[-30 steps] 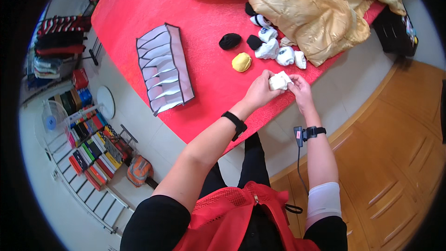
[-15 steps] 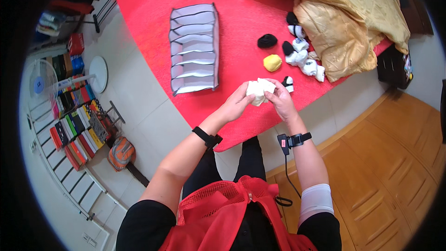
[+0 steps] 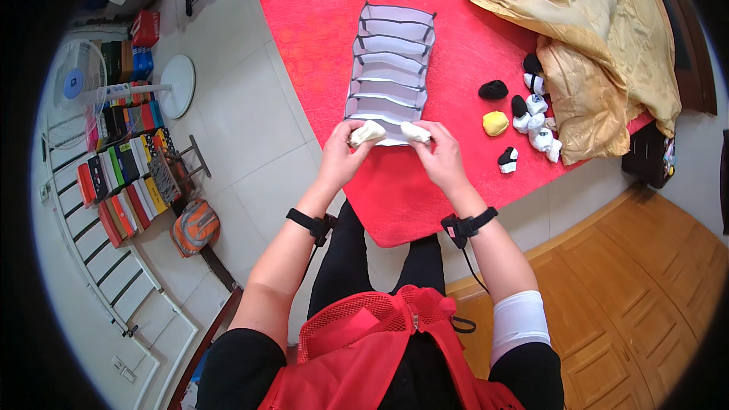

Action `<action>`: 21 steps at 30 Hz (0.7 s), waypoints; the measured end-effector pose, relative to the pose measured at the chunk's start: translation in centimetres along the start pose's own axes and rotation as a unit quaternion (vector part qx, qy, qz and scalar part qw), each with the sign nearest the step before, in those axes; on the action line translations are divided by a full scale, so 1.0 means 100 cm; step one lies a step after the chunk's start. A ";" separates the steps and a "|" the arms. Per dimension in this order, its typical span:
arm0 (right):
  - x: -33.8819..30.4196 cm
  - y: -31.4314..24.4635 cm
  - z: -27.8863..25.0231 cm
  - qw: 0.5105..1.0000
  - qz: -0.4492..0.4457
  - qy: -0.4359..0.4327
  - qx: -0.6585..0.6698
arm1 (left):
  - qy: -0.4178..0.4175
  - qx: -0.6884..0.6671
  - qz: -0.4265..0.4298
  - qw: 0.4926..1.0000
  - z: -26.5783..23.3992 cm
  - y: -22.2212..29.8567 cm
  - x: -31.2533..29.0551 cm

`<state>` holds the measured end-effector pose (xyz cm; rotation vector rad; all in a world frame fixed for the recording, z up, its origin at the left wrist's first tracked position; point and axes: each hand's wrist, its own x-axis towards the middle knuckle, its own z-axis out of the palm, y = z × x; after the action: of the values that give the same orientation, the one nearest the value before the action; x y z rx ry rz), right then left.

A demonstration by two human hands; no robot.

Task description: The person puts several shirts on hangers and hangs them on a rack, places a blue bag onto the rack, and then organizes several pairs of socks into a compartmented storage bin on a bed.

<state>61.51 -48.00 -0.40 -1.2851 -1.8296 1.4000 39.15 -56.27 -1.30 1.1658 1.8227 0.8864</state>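
Note:
Pinched in my left hand (image 3: 345, 153) is a crumpled white sock (image 3: 369, 131), held at the near left corner of the storage organizer. A second crumpled white sock (image 3: 415, 132) is gripped by the fingers of my right hand (image 3: 442, 153), at the near right corner. Between the hands shows the nearest compartment of the pale grey, dark-edged organizer (image 3: 389, 76), a fabric box split by several cross dividers. Whether the hands also touch its rim I cannot tell. To the right lie rolled socks: a yellow one (image 3: 495, 124), a black one (image 3: 493, 90) and a black-and-white one (image 3: 508, 159).
The red-covered bed (image 3: 319, 38) carries a pile of mostly white rolled socks (image 3: 538, 135) beside a gold quilt (image 3: 592, 45). Left on the tiled floor stand a white fan (image 3: 76, 83), rows of books (image 3: 129, 190) and an orange-grey backpack (image 3: 196, 228). A wooden panel (image 3: 607, 296) lies at right.
My hands have moved from right of the organizer to its near end. The white bundle held between both hands is now two pieces, one per hand. The view has shifted.

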 end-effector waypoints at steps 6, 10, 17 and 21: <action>0.018 0.003 0.038 0.945 -0.186 -0.044 -0.266 | -0.001 0.105 0.071 0.992 -0.025 -0.004 0.012; 0.023 0.016 0.046 0.919 -0.190 -0.070 -0.338 | -0.041 0.236 0.181 0.954 -0.022 -0.001 0.019; 0.032 0.024 0.050 0.890 -0.155 -0.105 -0.415 | -0.058 0.310 0.252 0.915 -0.003 -0.017 0.038; 0.035 0.026 0.057 0.874 -0.131 -0.118 -0.453 | -0.101 0.388 0.237 0.885 0.003 -0.027 0.047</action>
<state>56.30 -47.39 -5.34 -1.1895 -2.8764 0.5300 37.06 -52.74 -4.90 2.1829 1.7797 0.2193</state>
